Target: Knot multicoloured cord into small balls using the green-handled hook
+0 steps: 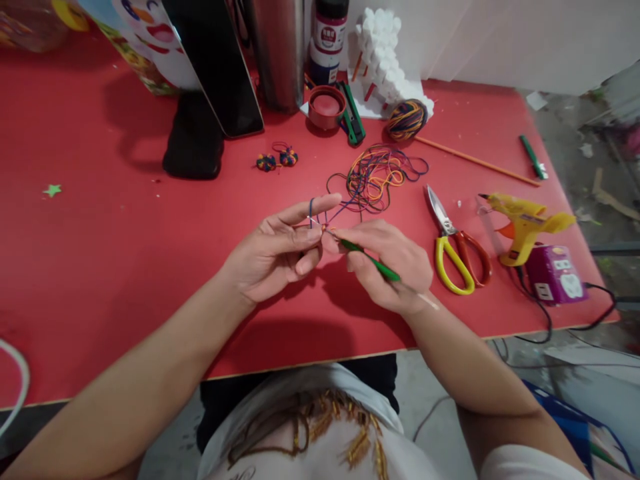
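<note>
In the head view, my right hand [395, 263] grips a crochet hook [371, 261] with a green handle, its tip pointing left. My left hand [280, 250] pinches a small piece of multicoloured yarn work [324, 228] between thumb and fingers, and a dark strand loops over its raised index finger. The hook's tip meets the yarn at my left fingertips; its exact place in the stitches is too small to make out. From there strands run up to a loose tangle of yarn [376, 179]. Two small crocheted pieces [277, 159] lie beyond my left hand.
Right of my hands lie scissors [453, 247], a yellow glue gun [525, 223] and a purple box [557, 273] with cords. Behind are a yarn ball [407, 120], a thin stick [477, 160], a green cutter [351, 115], a red pot [326, 107], a steel flask [280, 53] and a leaning phone [215, 67].
</note>
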{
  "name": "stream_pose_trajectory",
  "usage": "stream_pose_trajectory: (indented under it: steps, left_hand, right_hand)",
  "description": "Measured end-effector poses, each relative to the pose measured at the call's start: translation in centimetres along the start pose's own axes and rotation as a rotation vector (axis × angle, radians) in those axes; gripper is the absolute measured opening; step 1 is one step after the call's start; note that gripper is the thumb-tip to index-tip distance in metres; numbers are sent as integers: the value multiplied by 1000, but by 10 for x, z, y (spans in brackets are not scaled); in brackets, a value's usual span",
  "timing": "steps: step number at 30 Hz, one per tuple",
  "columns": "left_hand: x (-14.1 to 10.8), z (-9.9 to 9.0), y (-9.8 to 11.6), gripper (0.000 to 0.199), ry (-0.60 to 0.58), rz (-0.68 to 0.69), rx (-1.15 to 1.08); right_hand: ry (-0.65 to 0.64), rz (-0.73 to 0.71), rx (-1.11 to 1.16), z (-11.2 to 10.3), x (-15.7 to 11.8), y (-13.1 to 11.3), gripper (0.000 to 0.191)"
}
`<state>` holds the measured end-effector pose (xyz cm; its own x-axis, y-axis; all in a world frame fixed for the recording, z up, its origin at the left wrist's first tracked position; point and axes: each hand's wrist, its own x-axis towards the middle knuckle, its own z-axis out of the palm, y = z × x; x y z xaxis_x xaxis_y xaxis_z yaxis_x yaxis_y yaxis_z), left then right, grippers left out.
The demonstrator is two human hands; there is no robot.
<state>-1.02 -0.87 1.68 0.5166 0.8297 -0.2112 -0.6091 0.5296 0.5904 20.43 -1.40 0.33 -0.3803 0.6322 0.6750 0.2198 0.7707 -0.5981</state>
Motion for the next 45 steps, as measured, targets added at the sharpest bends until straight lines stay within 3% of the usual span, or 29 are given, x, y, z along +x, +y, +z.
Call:
stream_pose_trajectory:
  steps: [6, 14, 22, 29, 37, 45]
  left_hand:
    - [2, 0, -6, 39, 65, 32, -39]
    - [4, -4, -12, 39, 104, 158, 95]
    - [3, -1, -3, 34, 99, 101, 121]
    - [0, -3, 6, 34, -3, -69, 56]
    - [2, -8, 10, 32, -77, -193, -24]
    - [3, -5, -2, 36, -35, -167, -48]
  right_hand:
    - [46, -95, -338, 10, -9, -4, 49]
    - [69, -35, -394, 15, -11, -5, 45]
    - [112, 57, -97, 7, -3, -1, 26]
    - [189, 463, 426, -3, -4, 3, 16]
    - [206, 693, 831, -5, 9, 7, 13]
    - [142, 687, 1027, 6, 7, 7, 18]
